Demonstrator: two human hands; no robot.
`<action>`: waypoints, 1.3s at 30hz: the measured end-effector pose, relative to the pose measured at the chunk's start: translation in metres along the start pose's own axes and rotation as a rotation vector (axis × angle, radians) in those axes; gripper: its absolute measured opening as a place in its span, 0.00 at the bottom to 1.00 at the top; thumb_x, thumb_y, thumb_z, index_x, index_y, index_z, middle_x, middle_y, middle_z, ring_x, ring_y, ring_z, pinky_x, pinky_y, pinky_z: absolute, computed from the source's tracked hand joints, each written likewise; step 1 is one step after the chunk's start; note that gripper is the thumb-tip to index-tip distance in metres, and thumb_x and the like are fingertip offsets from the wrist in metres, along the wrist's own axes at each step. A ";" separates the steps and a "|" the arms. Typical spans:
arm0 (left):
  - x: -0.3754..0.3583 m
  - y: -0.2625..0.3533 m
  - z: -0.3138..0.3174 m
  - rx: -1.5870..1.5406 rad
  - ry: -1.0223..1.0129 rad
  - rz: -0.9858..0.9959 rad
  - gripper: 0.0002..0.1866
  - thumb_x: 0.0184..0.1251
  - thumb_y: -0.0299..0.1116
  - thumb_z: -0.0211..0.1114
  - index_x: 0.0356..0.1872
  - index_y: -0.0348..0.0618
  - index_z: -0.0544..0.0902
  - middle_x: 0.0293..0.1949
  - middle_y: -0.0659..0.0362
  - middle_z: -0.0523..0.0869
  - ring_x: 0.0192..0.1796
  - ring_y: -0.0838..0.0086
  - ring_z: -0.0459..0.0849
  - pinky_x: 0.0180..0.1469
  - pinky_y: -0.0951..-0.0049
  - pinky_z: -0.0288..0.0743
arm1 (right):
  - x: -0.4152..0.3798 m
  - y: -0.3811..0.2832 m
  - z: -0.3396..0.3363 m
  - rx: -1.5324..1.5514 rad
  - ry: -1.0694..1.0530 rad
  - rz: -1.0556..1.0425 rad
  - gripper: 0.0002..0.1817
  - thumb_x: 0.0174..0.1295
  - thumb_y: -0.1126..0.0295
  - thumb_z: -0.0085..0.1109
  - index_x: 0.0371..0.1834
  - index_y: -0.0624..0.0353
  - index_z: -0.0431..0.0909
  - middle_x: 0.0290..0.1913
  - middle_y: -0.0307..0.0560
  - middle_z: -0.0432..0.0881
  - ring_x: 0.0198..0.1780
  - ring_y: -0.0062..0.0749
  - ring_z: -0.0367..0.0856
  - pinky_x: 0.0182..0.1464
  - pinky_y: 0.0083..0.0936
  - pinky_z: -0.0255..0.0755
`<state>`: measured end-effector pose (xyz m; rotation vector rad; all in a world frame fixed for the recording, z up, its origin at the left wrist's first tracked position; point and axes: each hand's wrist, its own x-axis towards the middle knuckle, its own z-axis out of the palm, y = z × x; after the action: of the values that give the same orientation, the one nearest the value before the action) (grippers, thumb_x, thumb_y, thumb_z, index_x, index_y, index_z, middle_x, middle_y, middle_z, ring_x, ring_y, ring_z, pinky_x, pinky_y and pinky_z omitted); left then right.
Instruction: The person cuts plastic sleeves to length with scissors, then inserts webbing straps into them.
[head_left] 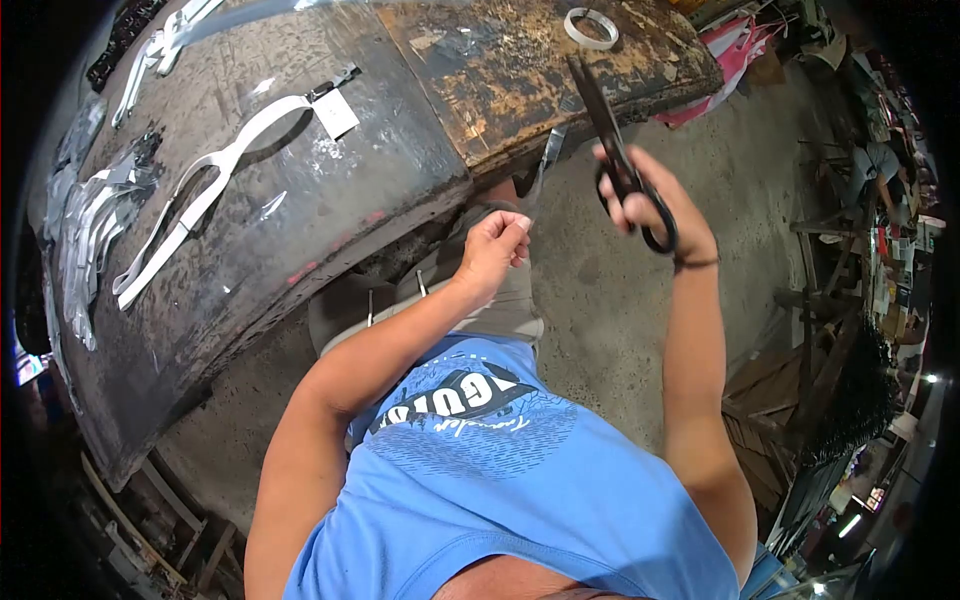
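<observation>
My right hand [655,205] is wrapped round the handles of a pair of large black scissors [612,130], whose blades point up and away over the floor near the table's edge. My left hand [495,250] is closed in a pinch above my lap. From its fingertips a thin, greyish, shiny strip [549,155] runs up beside the table edge; its exact material is hard to make out. On the dark tabletop to the left lies a white strap [225,160] with a loop, a black buckle and a white tag [336,114].
The worn table [350,190] fills the upper left, with a scraped wooden board [500,90] at its right. A roll of tape [591,29] rests on that board. Bundles of plastic-wrapped straps [95,235] lie at the far left. A person [875,170] is at the far right.
</observation>
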<state>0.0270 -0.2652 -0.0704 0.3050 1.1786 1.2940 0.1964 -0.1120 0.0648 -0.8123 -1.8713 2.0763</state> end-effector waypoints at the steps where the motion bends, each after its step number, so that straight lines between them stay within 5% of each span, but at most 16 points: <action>1: 0.000 0.000 -0.001 0.008 0.000 -0.005 0.08 0.71 0.38 0.62 0.38 0.44 0.79 0.29 0.65 0.79 0.30 0.81 0.77 0.32 0.78 0.72 | -0.018 0.012 -0.006 -0.033 0.020 0.091 0.41 0.53 0.53 0.71 0.68 0.58 0.66 0.39 0.32 0.73 0.35 0.16 0.71 0.34 0.15 0.66; 4: 0.001 0.000 -0.001 0.007 0.014 -0.013 0.08 0.70 0.38 0.62 0.38 0.45 0.79 0.30 0.65 0.80 0.31 0.81 0.77 0.33 0.77 0.72 | -0.056 0.088 -0.036 -0.269 0.055 0.128 0.46 0.48 0.40 0.73 0.65 0.56 0.68 0.38 0.32 0.71 0.35 0.16 0.69 0.35 0.16 0.65; 6: 0.001 0.000 0.000 0.008 0.014 -0.020 0.08 0.70 0.38 0.62 0.38 0.44 0.79 0.30 0.65 0.79 0.31 0.81 0.77 0.32 0.77 0.72 | -0.066 0.080 -0.029 -0.199 0.023 0.260 0.47 0.45 0.38 0.74 0.64 0.55 0.69 0.36 0.30 0.69 0.35 0.17 0.67 0.36 0.17 0.65; 8: 0.000 0.002 0.001 0.013 0.014 -0.023 0.08 0.70 0.38 0.62 0.38 0.44 0.79 0.30 0.65 0.79 0.31 0.81 0.77 0.32 0.77 0.72 | -0.069 0.084 -0.030 -0.318 -0.077 0.416 0.39 0.51 0.51 0.72 0.64 0.56 0.69 0.34 0.31 0.70 0.35 0.19 0.68 0.39 0.20 0.66; 19: -0.001 0.005 0.000 0.014 -0.001 -0.009 0.08 0.69 0.38 0.63 0.37 0.45 0.79 0.30 0.65 0.79 0.31 0.81 0.77 0.33 0.78 0.72 | -0.038 0.080 -0.017 -0.394 -0.161 0.380 0.42 0.49 0.41 0.71 0.62 0.56 0.72 0.35 0.35 0.73 0.36 0.23 0.69 0.38 0.23 0.66; 28: 0.000 0.005 0.000 0.026 -0.013 -0.008 0.08 0.69 0.37 0.63 0.37 0.44 0.79 0.31 0.65 0.79 0.31 0.81 0.77 0.33 0.79 0.72 | -0.037 0.077 -0.013 -0.394 -0.141 0.357 0.41 0.48 0.43 0.73 0.62 0.56 0.72 0.37 0.37 0.75 0.37 0.24 0.71 0.39 0.25 0.68; 37: -0.002 0.003 -0.004 0.112 0.017 -0.017 0.07 0.69 0.34 0.62 0.37 0.42 0.79 0.30 0.63 0.80 0.29 0.81 0.77 0.32 0.79 0.71 | -0.035 0.075 -0.011 -0.293 -0.078 0.558 0.37 0.47 0.58 0.78 0.60 0.58 0.74 0.31 0.33 0.73 0.32 0.18 0.70 0.34 0.19 0.67; 39: 0.001 0.001 -0.018 0.262 0.024 0.050 0.07 0.69 0.34 0.62 0.37 0.42 0.80 0.30 0.64 0.80 0.29 0.81 0.77 0.32 0.80 0.71 | -0.042 0.083 -0.009 -0.303 -0.049 0.392 0.38 0.46 0.54 0.78 0.60 0.57 0.75 0.31 0.32 0.73 0.31 0.19 0.70 0.33 0.20 0.67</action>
<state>0.0121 -0.2718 -0.0777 0.5141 1.3705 1.1885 0.2515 -0.1388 -0.0060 -1.3023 -2.2378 2.0581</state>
